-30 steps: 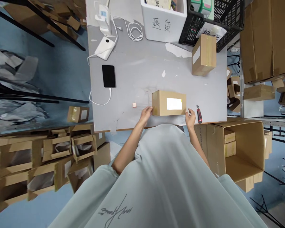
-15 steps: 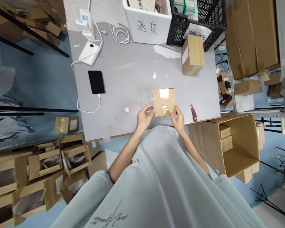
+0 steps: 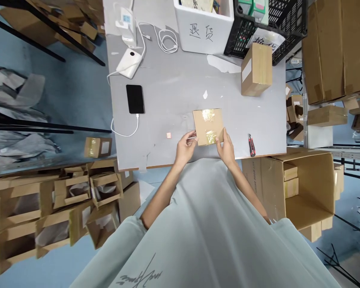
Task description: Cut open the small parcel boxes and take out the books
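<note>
A small square cardboard box (image 3: 201,124) with shiny tape at two spots lies near the table's front edge, slightly turned. At its lower left side is my left hand (image 3: 186,148), fingers curled against the edge. My right hand (image 3: 226,149) grips the lower right corner, thumb on the top face and fingers along the side. A red and black box cutter (image 3: 251,145) lies on the table to the right. Left of the hands is a small pink square (image 3: 168,135).
On the grey table (image 3: 168,96) are a black phone (image 3: 135,99) on a cable, a white power bank (image 3: 128,63), a white bin (image 3: 204,32), a black crate (image 3: 241,36) and a taller carton (image 3: 256,70). A large open carton (image 3: 309,184) stands at the right.
The view has shifted, so the table appears further right. The small box has turned slightly between my hands, and my left fingers look a little looser on its edge.
</note>
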Available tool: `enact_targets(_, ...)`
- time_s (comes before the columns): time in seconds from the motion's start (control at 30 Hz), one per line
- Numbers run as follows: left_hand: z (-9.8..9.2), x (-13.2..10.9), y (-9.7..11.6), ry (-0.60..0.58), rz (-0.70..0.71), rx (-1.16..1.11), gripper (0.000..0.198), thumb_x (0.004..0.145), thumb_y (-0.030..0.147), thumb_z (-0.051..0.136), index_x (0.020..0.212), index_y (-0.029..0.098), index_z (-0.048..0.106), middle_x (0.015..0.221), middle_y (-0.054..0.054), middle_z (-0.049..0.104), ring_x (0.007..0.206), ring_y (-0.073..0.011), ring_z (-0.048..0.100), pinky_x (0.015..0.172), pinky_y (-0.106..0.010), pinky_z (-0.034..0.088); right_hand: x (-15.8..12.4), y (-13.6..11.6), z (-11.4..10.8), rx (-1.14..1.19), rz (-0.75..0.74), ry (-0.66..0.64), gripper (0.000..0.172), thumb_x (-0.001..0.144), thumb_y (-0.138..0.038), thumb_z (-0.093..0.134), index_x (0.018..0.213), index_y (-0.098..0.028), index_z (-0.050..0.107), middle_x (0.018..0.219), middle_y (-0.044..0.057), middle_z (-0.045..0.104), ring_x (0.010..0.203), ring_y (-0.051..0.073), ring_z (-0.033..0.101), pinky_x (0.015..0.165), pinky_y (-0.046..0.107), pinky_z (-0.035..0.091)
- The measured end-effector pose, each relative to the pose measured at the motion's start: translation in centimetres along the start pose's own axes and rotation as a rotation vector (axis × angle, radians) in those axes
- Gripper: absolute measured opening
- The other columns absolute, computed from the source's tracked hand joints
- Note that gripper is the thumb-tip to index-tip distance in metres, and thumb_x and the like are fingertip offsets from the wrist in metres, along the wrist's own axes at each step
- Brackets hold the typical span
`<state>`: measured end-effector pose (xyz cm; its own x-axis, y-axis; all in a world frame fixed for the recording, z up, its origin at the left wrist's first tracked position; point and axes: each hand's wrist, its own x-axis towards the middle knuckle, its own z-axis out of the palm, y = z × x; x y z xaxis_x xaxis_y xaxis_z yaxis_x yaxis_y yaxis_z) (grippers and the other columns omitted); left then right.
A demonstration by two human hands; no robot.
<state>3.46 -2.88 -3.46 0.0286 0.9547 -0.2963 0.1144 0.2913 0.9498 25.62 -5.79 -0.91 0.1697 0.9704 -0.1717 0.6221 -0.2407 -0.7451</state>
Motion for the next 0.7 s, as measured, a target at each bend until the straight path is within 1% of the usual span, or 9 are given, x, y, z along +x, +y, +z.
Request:
enact_targets(0.13, 0.0, 0.3, 0.2, -0.029, 0.049, 0.012, 0.052, 0.103, 0.042, 0.071, 0.150, 0.022, 0.072, 0.150, -0.015, 0.074, 0.119, -0.0256, 0.081, 0.107, -0.043, 0.068, 0.3, 0.0, 0.0, 0.027, 0.021, 0.017, 0.089, 0.111, -0.072, 0.048, 0.177, -0.013, 0.040, 0.177, 0.022, 0.053, 0.165, 0.037, 0.051, 0.139, 0.058, 0.040)
enact_targets(0.23, 0.3, 0.8, 1.2, -0.058, 0.089, 0.060, 0.053, 0.103, 0.035, 0.068, 0.155, 0.025, 0.070, 0.152, -0.011, 0.073, 0.124, -0.0261, 0.080, 0.111, -0.043, 0.067, 0.7, -0.1, 0.0, 0.067, 0.023, 0.043, 0.086, 0.110, -0.070, 0.053, 0.176, -0.017, 0.040, 0.174, 0.020, 0.056, 0.161, 0.036, 0.056, 0.136, 0.057, 0.045)
enact_targets(0.33, 0.6, 1.5, 2.0, -0.042, 0.145, 0.092, 0.058, 0.100, 0.028, 0.067, 0.158, 0.026, 0.068, 0.156, -0.010, 0.072, 0.133, -0.0279, 0.077, 0.115, -0.045, 0.065, 1.3, 0.1, -0.2, 0.149, -0.019, 0.067, 0.082, 0.108, -0.068, 0.061, 0.172, -0.021, 0.042, 0.171, 0.019, 0.060, 0.157, 0.034, 0.060, 0.133, 0.055, 0.049)
enact_targets(0.4, 0.7, 1.8, 1.9, -0.020, 0.153, 0.099, 0.058, 0.099, 0.027, 0.067, 0.157, 0.025, 0.068, 0.156, -0.010, 0.072, 0.138, -0.0285, 0.074, 0.116, -0.046, 0.065, 1.6, 0.4, -0.4, 0.202, -0.034, 0.065, 0.076, 0.106, -0.067, 0.064, 0.166, -0.023, 0.048, 0.168, 0.018, 0.063, 0.154, 0.032, 0.063, 0.131, 0.056, 0.051)
enact_targets(0.47, 0.5, 1.7, 1.2, -0.019, 0.111, 0.105, 0.056, 0.097, 0.026, 0.067, 0.153, 0.023, 0.069, 0.152, -0.011, 0.075, 0.137, -0.0293, 0.075, 0.115, -0.047, 0.066, 1.4, 1.0, -0.4, 0.228, -0.014, 0.052, 0.069, 0.105, -0.068, 0.066, 0.158, -0.025, 0.054, 0.162, 0.017, 0.068, 0.149, 0.032, 0.067, 0.127, 0.057, 0.055)
enact_targets(0.57, 0.1, 0.9, -0.9, -0.046, -0.013, 0.100, 0.051, 0.095, 0.025, 0.064, 0.145, 0.021, 0.073, 0.145, -0.011, 0.080, 0.132, -0.0302, 0.078, 0.114, -0.048, 0.065, 0.3, 2.3, 0.0, 0.236, 0.052, 0.024, 0.065, 0.103, -0.069, 0.066, 0.150, -0.024, 0.060, 0.154, 0.017, 0.073, 0.142, 0.033, 0.072, 0.121, 0.057, 0.060)
enact_targets(0.7, -0.4, -0.4, -4.1, -0.114, -0.152, 0.078, 0.046, 0.094, 0.027, 0.060, 0.137, 0.020, 0.077, 0.142, -0.010, 0.082, 0.130, -0.0304, 0.078, 0.122, -0.050, 0.059, -1.9, 4.1, 1.1, 0.226, 0.200, -0.051, 0.067, 0.098, -0.070, 0.071, 0.146, -0.024, 0.063, 0.143, 0.016, 0.079, 0.137, 0.034, 0.075, 0.116, 0.056, 0.064)
